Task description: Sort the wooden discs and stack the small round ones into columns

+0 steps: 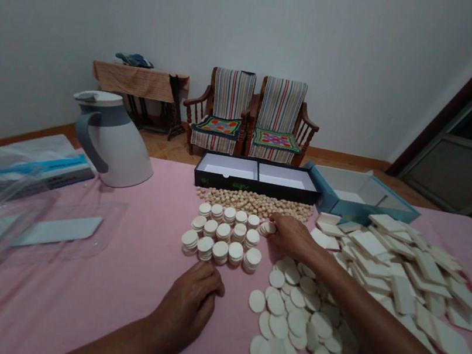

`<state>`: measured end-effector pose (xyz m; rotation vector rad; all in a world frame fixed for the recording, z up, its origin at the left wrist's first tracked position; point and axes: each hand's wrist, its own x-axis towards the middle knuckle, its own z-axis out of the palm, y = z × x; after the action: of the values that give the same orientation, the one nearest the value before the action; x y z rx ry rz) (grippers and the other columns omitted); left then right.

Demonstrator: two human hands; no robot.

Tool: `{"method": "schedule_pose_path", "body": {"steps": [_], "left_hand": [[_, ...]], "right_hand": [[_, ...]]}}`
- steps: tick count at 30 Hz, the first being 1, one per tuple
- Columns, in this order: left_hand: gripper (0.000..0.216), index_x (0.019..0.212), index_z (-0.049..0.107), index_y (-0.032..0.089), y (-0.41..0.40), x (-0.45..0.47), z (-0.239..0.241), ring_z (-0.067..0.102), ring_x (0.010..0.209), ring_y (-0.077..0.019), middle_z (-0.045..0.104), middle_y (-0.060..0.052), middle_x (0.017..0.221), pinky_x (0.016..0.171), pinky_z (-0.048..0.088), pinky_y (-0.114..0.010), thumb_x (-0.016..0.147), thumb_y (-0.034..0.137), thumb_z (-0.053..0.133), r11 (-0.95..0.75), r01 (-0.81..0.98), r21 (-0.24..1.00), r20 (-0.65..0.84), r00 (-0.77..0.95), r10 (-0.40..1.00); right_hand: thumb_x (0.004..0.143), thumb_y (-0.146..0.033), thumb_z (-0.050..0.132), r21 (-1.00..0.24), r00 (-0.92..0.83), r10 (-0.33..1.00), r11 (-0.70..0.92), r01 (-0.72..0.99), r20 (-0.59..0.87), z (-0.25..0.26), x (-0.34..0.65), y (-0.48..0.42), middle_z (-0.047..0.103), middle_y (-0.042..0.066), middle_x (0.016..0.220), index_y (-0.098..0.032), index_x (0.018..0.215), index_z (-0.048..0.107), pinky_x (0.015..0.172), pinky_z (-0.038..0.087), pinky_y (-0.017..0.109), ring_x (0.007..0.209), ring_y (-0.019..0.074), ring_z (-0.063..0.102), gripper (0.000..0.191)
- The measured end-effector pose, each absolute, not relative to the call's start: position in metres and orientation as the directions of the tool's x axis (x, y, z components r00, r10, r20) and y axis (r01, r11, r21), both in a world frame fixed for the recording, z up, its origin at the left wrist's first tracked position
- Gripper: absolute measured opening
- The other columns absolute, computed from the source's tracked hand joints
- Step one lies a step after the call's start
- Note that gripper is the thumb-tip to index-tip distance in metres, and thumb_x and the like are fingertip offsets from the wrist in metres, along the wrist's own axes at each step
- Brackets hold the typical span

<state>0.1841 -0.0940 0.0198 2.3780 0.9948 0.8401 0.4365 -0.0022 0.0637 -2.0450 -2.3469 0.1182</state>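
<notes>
My right hand reaches across the table, its fingertips closed on a small stack of wooden discs at the right end of the farthest row. Beside it, round wooden discs stand in short stacks, set out in three rows. My left hand rests on the cloth just in front of the nearest row, fingers curled in, with nothing seen in it. A loose heap of flat wooden discs spreads below my right forearm, which hides part of it.
Small wooden beads lie behind the stacks, before a black divided box. A blue box and piled wooden rectangles sit right. A white jug, clear plastic packaging and a blue-white carton are left on the pink cloth.
</notes>
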Motion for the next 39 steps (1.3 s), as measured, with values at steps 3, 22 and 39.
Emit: {"method": "schedule_pose_path", "body": {"steps": [3,22,39], "left_hand": [[0.026,0.08,0.056,0.018,-0.094,0.184,0.02,0.052,0.081,-0.0195,0.057,-0.006,0.082,0.069,0.043,-0.031,0.074,-0.001,0.039,-0.651,0.487,0.583,0.365,0.559,0.745],[0.025,0.08,0.057,0.018,-0.094,0.185,0.02,0.053,0.08,-0.0192,0.058,-0.006,0.081,0.069,0.044,-0.03,0.074,0.0,0.04,-0.653,0.496,0.572,0.372,0.553,0.745],[0.025,0.082,0.056,0.017,-0.094,0.184,0.019,0.05,0.081,-0.019,0.056,-0.006,0.083,0.07,0.042,-0.031,0.075,-0.001,0.039,-0.649,0.492,0.581,0.351,0.568,0.745]], "right_hand": [[0.078,-0.021,0.054,-0.075,-0.147,0.989,0.145,0.987,-0.026,0.065,0.435,-0.001,0.069,0.011,0.097,-0.017,0.101,0.06,0.061,0.034,0.028,0.088,0.0242,0.063,0.023],[0.076,-0.013,0.055,-0.173,-0.196,0.98,0.188,0.967,-0.035,0.087,0.455,-0.03,0.067,0.006,0.089,-0.019,0.091,0.06,0.06,0.033,0.025,0.079,0.0177,0.059,0.018],[0.07,-0.015,0.055,-0.138,-0.32,0.944,0.307,0.942,-0.083,0.08,0.463,-0.073,0.061,0.007,0.089,-0.019,0.085,0.054,0.068,0.034,0.029,0.08,0.0199,0.054,0.015]]}}
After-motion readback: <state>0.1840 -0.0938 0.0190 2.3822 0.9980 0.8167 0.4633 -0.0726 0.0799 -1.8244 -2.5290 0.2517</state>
